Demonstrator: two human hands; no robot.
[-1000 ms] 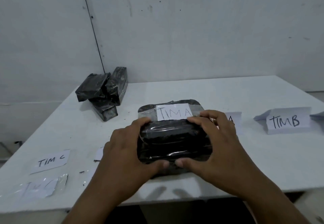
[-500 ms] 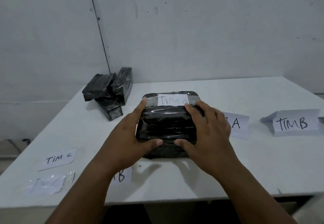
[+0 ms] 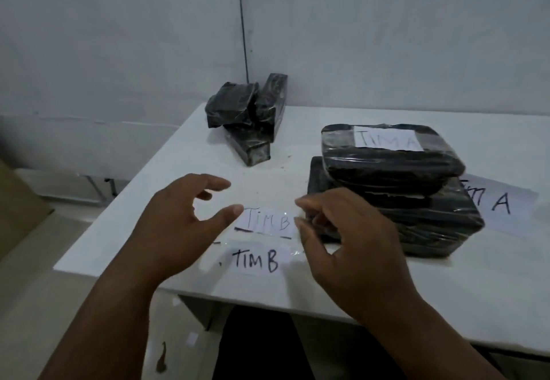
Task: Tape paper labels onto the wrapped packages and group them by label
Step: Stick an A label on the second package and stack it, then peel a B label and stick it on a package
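Observation:
Two black wrapped packages are stacked at the right of the white table [image 3: 342, 278]. The top package [image 3: 395, 165] bears a taped paper label reading "TIM A"; the lower package [image 3: 428, 224] lies under it. A small "TIM B" label [image 3: 268, 221] with clear tape lies on the table between my hands. My left hand [image 3: 178, 227] hovers just left of it, fingers loosely curved, thumb tip near its edge, holding nothing. My right hand [image 3: 342, 236] hovers at its right edge, fingers bent, nothing visibly held. A second "TIM B" label [image 3: 257, 260] lies nearer me.
A heap of unlabelled black wrapped packages [image 3: 253, 117] sits at the table's far left corner against the wall. A large "TIM A" paper sign [image 3: 500, 201] lies on the table right of the stack. The table's front edge runs close under my wrists.
Both hands have let go of the "TIM A" package, which now rests on top of another package. My hands have come to the "TIM B" label. The view has swung left.

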